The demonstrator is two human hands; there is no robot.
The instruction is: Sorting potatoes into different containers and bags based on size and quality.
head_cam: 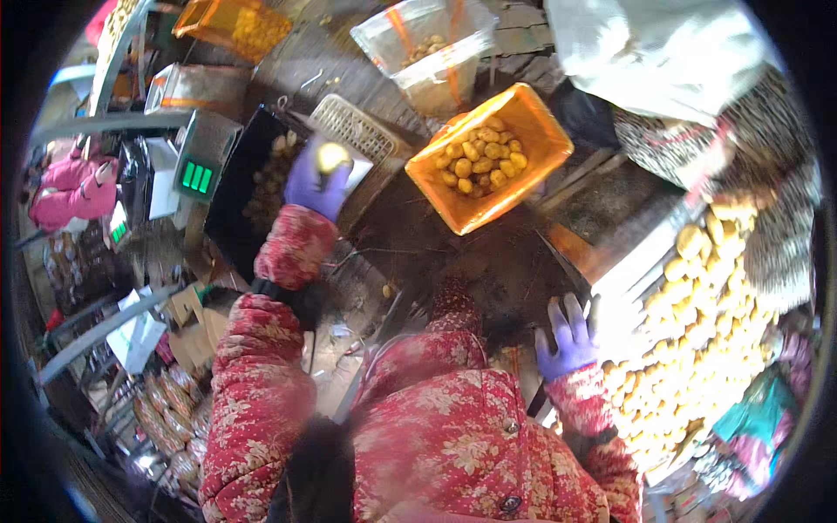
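My left hand point(312, 183), in a purple glove, grips a pale round potato point(332, 157) that glares in the sunlight. It is over the right side of a black crate point(232, 183), where a heap of small potatoes point(271, 176) lies in shadow. A white perforated plastic crate point(350, 127) stands just beyond the hand. My right hand point(567, 340), gloved the same way, has its fingers spread and holds nothing. It is beside the near left edge of a sunlit table with a large pile of potatoes point(686, 340). Strong glare hides part of that edge.
An orange crate point(425, 173) of potatoes stands ahead on the dark floor. Behind it is a plastic-lined crate point(399, 55). Left are a device with a green display point(196, 176), a metal rail point(104, 337) and another person in pink point(75, 186). White sheeting point(654, 52) covers the far right.
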